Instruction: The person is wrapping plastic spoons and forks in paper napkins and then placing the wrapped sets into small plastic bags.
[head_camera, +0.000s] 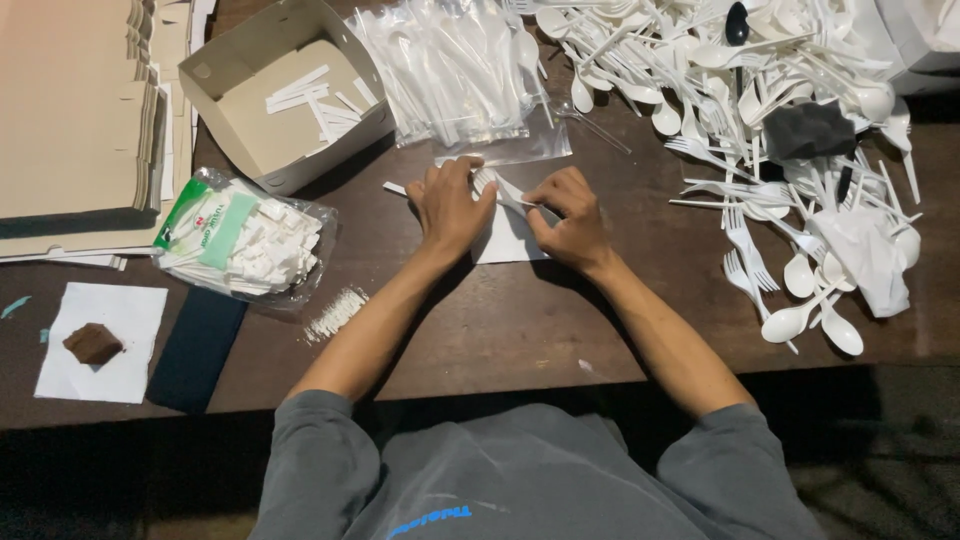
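On a dark wooden table (520, 320), my left hand (450, 203) presses down on a white plastic fork and spoon (503, 189) that lie on a white paper napkin (505, 238). My right hand (568, 218) pinches the napkin's edge beside the cutlery, fingers curled on the paper. Both hands meet over the napkin at the table's middle. The handles of the cutlery are hidden under my left hand.
A heap of loose white plastic forks and spoons (760, 110) fills the right. Clear-bagged cutlery (455, 70) lies behind. An open cardboard box (285, 95), flat cardboard stack (75, 120), bag of white packets (245, 240), dark phone (197, 350) and brown cake on paper (95, 343) are left.
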